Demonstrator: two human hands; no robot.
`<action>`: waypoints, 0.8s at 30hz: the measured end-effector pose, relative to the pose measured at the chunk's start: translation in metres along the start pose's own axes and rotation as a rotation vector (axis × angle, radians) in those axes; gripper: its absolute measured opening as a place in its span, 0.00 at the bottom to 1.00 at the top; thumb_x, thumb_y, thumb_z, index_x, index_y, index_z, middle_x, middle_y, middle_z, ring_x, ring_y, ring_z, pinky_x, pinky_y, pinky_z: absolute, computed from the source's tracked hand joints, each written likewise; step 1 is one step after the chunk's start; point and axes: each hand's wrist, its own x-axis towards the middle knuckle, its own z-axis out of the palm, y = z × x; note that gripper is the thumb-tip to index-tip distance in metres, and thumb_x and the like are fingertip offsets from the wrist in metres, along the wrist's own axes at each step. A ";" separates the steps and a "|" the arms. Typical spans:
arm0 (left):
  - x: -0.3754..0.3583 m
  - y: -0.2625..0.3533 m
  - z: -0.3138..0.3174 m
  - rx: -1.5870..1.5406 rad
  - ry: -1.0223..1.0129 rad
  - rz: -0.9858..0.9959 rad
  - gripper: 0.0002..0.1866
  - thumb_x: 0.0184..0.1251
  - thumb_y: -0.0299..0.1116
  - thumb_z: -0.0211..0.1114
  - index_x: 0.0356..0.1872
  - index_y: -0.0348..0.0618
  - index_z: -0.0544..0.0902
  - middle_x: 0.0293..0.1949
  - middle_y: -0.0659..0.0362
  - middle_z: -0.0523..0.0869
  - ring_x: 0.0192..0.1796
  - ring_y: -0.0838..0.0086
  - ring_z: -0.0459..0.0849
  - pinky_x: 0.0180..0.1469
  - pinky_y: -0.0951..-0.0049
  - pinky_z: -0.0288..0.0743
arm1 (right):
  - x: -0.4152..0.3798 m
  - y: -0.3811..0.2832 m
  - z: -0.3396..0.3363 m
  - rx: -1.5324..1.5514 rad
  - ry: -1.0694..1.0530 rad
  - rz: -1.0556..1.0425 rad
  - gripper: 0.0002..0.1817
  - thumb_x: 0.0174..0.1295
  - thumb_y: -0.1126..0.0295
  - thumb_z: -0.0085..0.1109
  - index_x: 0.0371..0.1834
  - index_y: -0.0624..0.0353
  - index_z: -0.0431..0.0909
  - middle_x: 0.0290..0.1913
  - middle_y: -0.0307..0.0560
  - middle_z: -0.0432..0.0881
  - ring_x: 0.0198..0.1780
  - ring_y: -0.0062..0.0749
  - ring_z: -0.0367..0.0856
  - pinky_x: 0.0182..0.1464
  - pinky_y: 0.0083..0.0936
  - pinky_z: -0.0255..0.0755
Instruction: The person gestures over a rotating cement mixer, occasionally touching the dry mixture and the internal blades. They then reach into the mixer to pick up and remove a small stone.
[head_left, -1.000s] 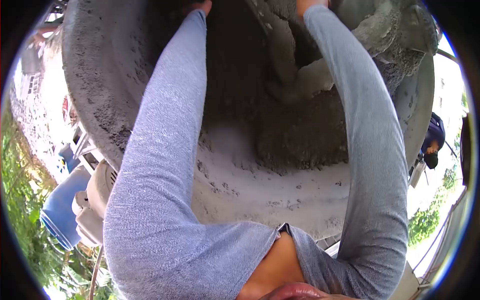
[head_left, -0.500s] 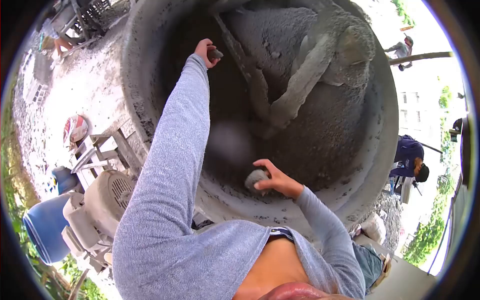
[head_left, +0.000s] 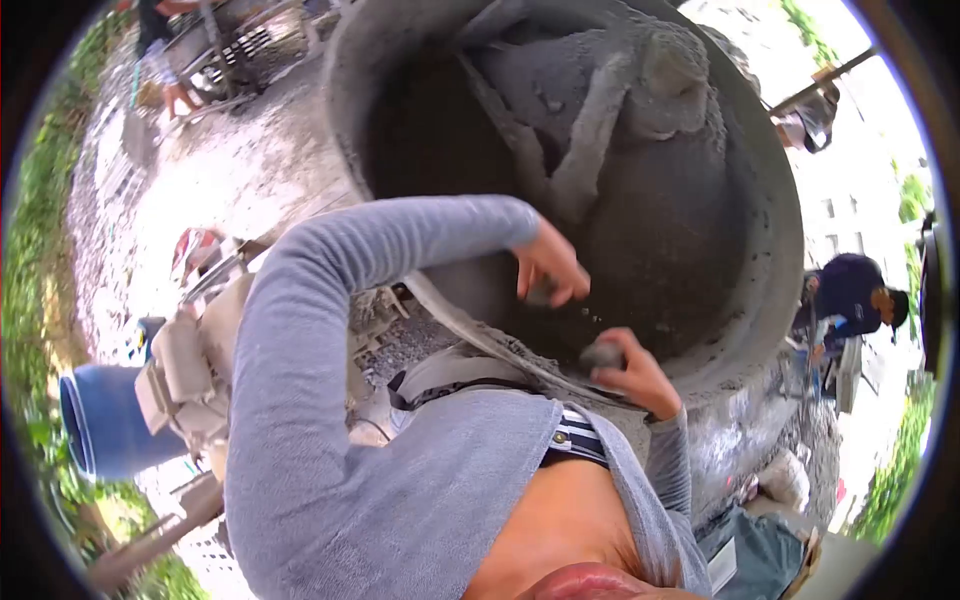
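My left hand (head_left: 553, 262) is over the near part of a large round drum (head_left: 790, 210), its fingers wrapped round a small grey lump (head_left: 541, 292). Closer to the drum's near rim, my right hand (head_left: 640, 376) grips another grey lump (head_left: 602, 356) between thumb and fingers. The two hands are near each other but apart. Small bits hang in the air between them. Inside the drum are grey, cement-coated blades (head_left: 590, 150) and grey wet-looking mix (head_left: 690, 240).
A motor housing (head_left: 188, 365) and a blue barrel (head_left: 115, 422) stand at the left. A person in dark clothing (head_left: 850, 295) bends at the right. Another person (head_left: 815, 120) is at the upper right, partly hidden. A person's legs (head_left: 170, 85) show at the upper left.
My left hand has come back from the drum's far left side toward my right hand, still holding its lump. The view has shifted, and the drum's near rim shows more.
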 end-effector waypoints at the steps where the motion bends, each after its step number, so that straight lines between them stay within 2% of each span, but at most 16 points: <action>1: 0.013 -0.008 0.036 0.175 -0.072 -0.056 0.24 0.60 0.56 0.50 0.41 0.46 0.78 0.43 0.57 0.77 0.38 0.68 0.77 0.41 0.69 0.79 | -0.003 0.001 0.006 -0.003 -0.046 -0.039 0.27 0.49 0.68 0.65 0.53 0.58 0.67 0.43 0.44 0.74 0.44 0.28 0.73 0.47 0.24 0.68; 2: 0.020 -0.011 0.056 0.345 -0.143 -0.113 0.24 0.59 0.56 0.50 0.39 0.46 0.79 0.43 0.56 0.78 0.36 0.67 0.78 0.40 0.69 0.78 | -0.006 -0.001 0.007 0.052 -0.033 0.037 0.26 0.48 0.68 0.65 0.52 0.58 0.68 0.43 0.43 0.74 0.43 0.26 0.73 0.47 0.22 0.68; 4: 0.021 -0.008 0.064 0.277 0.000 -0.180 0.24 0.61 0.54 0.47 0.34 0.43 0.80 0.35 0.60 0.79 0.38 0.70 0.79 0.40 0.67 0.78 | -0.007 -0.004 0.004 0.201 0.046 0.083 0.26 0.49 0.69 0.64 0.53 0.58 0.69 0.44 0.41 0.74 0.43 0.23 0.72 0.47 0.20 0.67; 6: 0.035 -0.022 0.045 0.173 0.276 -0.054 0.24 0.61 0.54 0.47 0.34 0.42 0.80 0.35 0.58 0.81 0.37 0.69 0.80 0.38 0.64 0.78 | -0.005 -0.021 0.011 0.512 0.312 0.036 0.25 0.49 0.71 0.64 0.52 0.59 0.69 0.43 0.40 0.74 0.43 0.22 0.71 0.47 0.19 0.67; 8: 0.011 -0.006 0.043 0.201 0.548 -0.040 0.25 0.61 0.54 0.47 0.34 0.42 0.80 0.37 0.58 0.81 0.39 0.69 0.80 0.38 0.64 0.78 | -0.002 -0.013 0.011 0.439 0.182 0.029 0.25 0.50 0.71 0.63 0.52 0.60 0.69 0.44 0.41 0.74 0.44 0.22 0.71 0.48 0.19 0.66; 10: 0.016 -0.008 0.056 0.113 0.336 -0.084 0.24 0.61 0.53 0.48 0.37 0.41 0.80 0.40 0.58 0.81 0.43 0.68 0.80 0.39 0.63 0.78 | -0.002 0.000 0.010 0.103 -0.127 0.030 0.25 0.53 0.72 0.60 0.56 0.59 0.67 0.45 0.43 0.73 0.46 0.24 0.71 0.50 0.19 0.65; 12: 0.014 -0.002 0.076 0.160 0.147 -0.037 0.24 0.62 0.52 0.47 0.40 0.42 0.79 0.43 0.57 0.79 0.47 0.67 0.78 0.41 0.62 0.78 | -0.005 -0.002 0.013 0.182 -0.096 0.000 0.25 0.55 0.73 0.57 0.58 0.58 0.66 0.46 0.44 0.73 0.47 0.25 0.70 0.51 0.19 0.64; 14: 0.034 0.001 0.070 0.134 0.317 0.135 0.25 0.60 0.55 0.50 0.43 0.44 0.78 0.46 0.52 0.78 0.47 0.64 0.78 0.41 0.63 0.78 | -0.009 -0.016 0.015 0.450 0.179 -0.027 0.23 0.58 0.69 0.57 0.58 0.54 0.68 0.46 0.46 0.74 0.46 0.28 0.73 0.53 0.24 0.67; 15: 0.042 0.014 0.054 0.363 0.526 0.281 0.25 0.58 0.54 0.51 0.45 0.44 0.78 0.47 0.51 0.77 0.47 0.62 0.78 0.42 0.62 0.77 | -0.009 -0.034 0.013 0.951 0.286 0.076 0.23 0.63 0.62 0.54 0.60 0.53 0.65 0.48 0.46 0.75 0.45 0.32 0.76 0.55 0.33 0.69; 16: 0.049 0.030 0.045 0.597 0.716 0.430 0.25 0.57 0.53 0.52 0.46 0.43 0.77 0.49 0.50 0.77 0.48 0.60 0.78 0.43 0.62 0.77 | -0.001 -0.008 0.011 1.144 0.282 0.001 0.23 0.65 0.56 0.49 0.60 0.54 0.62 0.51 0.46 0.74 0.43 0.36 0.79 0.52 0.40 0.73; 18: 0.001 0.080 0.085 0.543 0.914 0.389 0.25 0.54 0.51 0.55 0.48 0.44 0.76 0.50 0.47 0.76 0.49 0.56 0.76 0.46 0.61 0.75 | 0.013 0.007 0.008 1.575 0.210 -0.064 0.23 0.67 0.56 0.47 0.60 0.55 0.62 0.52 0.46 0.72 0.54 0.38 0.73 0.54 0.47 0.71; 19: 0.010 0.083 0.091 0.523 1.005 0.428 0.22 0.51 0.50 0.58 0.39 0.42 0.79 0.48 0.48 0.75 0.49 0.56 0.74 0.47 0.62 0.73 | 0.014 0.002 0.012 1.568 0.204 -0.070 0.23 0.67 0.56 0.47 0.60 0.55 0.62 0.52 0.46 0.72 0.54 0.38 0.73 0.54 0.47 0.71; 20: 0.027 0.086 0.099 0.502 1.097 0.468 0.20 0.48 0.49 0.61 0.31 0.41 0.82 0.45 0.49 0.74 0.49 0.55 0.73 0.48 0.63 0.71 | 0.014 -0.005 0.020 1.668 0.285 -0.113 0.22 0.65 0.58 0.49 0.59 0.56 0.63 0.53 0.48 0.71 0.55 0.40 0.71 0.51 0.46 0.73; 22: 0.155 0.053 0.092 0.816 1.328 0.456 0.20 0.41 0.46 0.64 0.30 0.40 0.82 0.46 0.51 0.73 0.47 0.56 0.73 0.48 0.62 0.71 | 0.022 -0.014 0.022 1.836 0.336 -0.188 0.22 0.64 0.61 0.50 0.58 0.57 0.65 0.53 0.51 0.70 0.56 0.42 0.68 0.48 0.44 0.76; 23: 0.104 0.054 0.100 0.822 1.034 0.757 0.21 0.41 0.46 0.64 0.32 0.39 0.82 0.51 0.49 0.70 0.48 0.55 0.73 0.50 0.57 0.70 | 0.022 -0.012 0.021 1.943 0.265 -0.191 0.22 0.63 0.62 0.51 0.58 0.57 0.65 0.54 0.51 0.69 0.56 0.42 0.68 0.47 0.44 0.76; 24: 0.091 0.054 0.110 0.688 0.960 0.840 0.22 0.45 0.45 0.63 0.39 0.39 0.79 0.56 0.47 0.66 0.51 0.54 0.73 0.52 0.54 0.69 | 0.022 -0.008 0.019 2.066 0.178 -0.176 0.22 0.62 0.63 0.51 0.58 0.57 0.66 0.54 0.52 0.69 0.57 0.43 0.68 0.47 0.43 0.77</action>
